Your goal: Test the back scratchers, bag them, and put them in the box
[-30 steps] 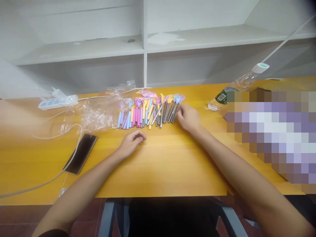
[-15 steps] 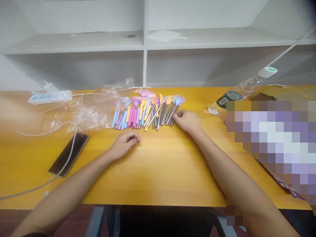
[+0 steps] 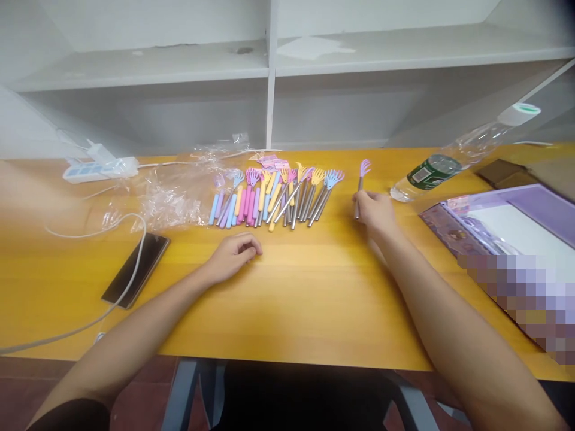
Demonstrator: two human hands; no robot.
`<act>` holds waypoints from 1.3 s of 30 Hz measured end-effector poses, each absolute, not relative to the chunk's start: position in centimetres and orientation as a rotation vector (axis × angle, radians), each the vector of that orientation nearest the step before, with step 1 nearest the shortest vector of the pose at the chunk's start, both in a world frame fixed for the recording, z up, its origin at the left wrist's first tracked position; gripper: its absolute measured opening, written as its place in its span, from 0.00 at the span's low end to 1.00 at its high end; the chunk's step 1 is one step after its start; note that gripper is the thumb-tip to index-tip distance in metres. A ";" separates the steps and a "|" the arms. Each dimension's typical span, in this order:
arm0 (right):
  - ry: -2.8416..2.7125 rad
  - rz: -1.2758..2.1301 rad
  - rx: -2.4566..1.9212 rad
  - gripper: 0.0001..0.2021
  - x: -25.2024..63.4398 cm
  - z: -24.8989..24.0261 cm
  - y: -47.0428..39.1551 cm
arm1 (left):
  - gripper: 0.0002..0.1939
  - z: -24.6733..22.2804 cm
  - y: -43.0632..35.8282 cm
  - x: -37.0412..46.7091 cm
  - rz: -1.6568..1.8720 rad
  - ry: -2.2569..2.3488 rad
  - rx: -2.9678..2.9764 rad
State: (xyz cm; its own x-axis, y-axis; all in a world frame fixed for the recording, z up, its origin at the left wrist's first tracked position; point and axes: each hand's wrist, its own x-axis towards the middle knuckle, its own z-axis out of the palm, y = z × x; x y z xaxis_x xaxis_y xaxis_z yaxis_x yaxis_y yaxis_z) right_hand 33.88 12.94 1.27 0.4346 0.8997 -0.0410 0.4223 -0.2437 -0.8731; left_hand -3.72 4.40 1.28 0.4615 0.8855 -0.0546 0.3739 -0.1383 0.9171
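Note:
My right hand (image 3: pixel 376 211) grips the metal rod of a small scratcher with a purple claw head (image 3: pixel 365 168), held to the right of the others. A row of similar scratchers (image 3: pixel 287 194) in blue, pink, yellow and purple lies across the middle of the table, some with coloured handles and some with bare metal rods. Just in front of that row rests my left hand (image 3: pixel 233 254), its fingers loosely curled; whether anything is under them is hidden.
Clear plastic bags (image 3: pixel 168 200) lie left of the row, near a power strip (image 3: pixel 101 170). A phone (image 3: pixel 136 270) with a cable over it is at front left. A water bottle (image 3: pixel 433 172) leans at the right, behind a purple box (image 3: pixel 467 230). White shelves (image 3: pixel 272 108) stand behind.
My right hand has moved right, away from the row, taking one purple-headed scratcher along. The view has shifted slightly, and more of the purple box shows. My left hand keeps its pose.

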 end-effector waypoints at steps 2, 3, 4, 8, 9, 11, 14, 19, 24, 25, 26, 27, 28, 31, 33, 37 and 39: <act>-1.048 0.752 -1.629 0.12 32.6 1.4 12.5 | 0.08 1.2 4.4 -3.7 0.645 1.084 1.714; -1.022 0.814 -1.471 0.13 31.6 1.4 12.1 | 0.08 1.2 4.4 -3.7 0.644 1.084 1.709; -1.003 0.900 -1.295 0.15 30.6 1.3 11.6 | 0.08 1.3 4.4 -3.7 0.641 1.084 1.708; -0.997 1.173 -0.976 0.21 26.4 0.1 9.4 | 0.08 1.4 4.3 -3.7 0.635 1.085 1.748; -1.011 1.196 -0.977 0.21 25.7 -0.2 9.0 | 0.08 1.5 4.3 -3.7 0.632 1.086 1.761; -1.050 1.231 -0.986 0.21 24.9 -0.6 8.6 | 0.09 1.6 4.3 -3.6 0.629 1.087 1.777; -1.074 1.267 -0.981 0.21 25.0 -0.7 8.7 | 0.08 1.9 4.2 -3.5 0.625 1.090 1.780; -1.083 1.271 -0.978 0.21 25.4 -0.4 9.4 | 0.09 2.1 4.3 -3.6 0.606 1.101 1.811; -1.074 1.288 -0.940 0.20 25.1 -0.4 9.5 | 0.09 2.0 4.2 -3.4 0.605 1.130 1.864; -1.066 1.292 -0.934 0.20 25.1 -0.4 9.5 | 0.09 2.1 4.1 -3.3 0.623 1.144 1.890; -1.058 1.295 -0.930 0.19 25.1 -0.4 9.5 | 0.09 2.3 4.1 -3.2 0.651 1.161 1.936; -1.051 1.297 -0.926 0.19 25.1 -0.5 9.5 | 0.09 2.5 4.2 -3.0 0.689 1.182 1.999; -1.045 1.297 -0.917 0.19 25.1 -0.5 9.4 | 0.09 2.7 4.3 -2.9 0.729 1.206 2.077; -1.037 1.294 -0.862 0.18 25.2 -0.6 9.4 | 0.09 3.5 5.6 -2.3 0.795 1.295 2.321; -1.035 1.289 -0.830 0.18 25.3 -0.5 9.4 | 0.07 3.7 7.1 -1.8 0.778 1.382 2.447; -1.020 1.272 -0.843 0.20 25.4 -0.5 9.4 | 0.08 3.6 10.5 -0.6 0.623 1.702 2.465; -1.001 1.263 -0.838 0.20 25.5 -0.5 9.5 | 0.12 3.4 11.6 -0.1 0.510 1.842 2.444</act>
State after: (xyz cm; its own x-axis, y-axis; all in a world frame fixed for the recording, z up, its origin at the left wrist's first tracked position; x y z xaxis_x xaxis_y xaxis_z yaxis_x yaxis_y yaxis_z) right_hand 25.48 9.49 -0.51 0.0213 0.9905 0.1361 -0.3581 0.1346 -0.9239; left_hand -0.06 11.61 3.45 0.2412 0.9415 0.2355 0.9286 -0.2944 0.2259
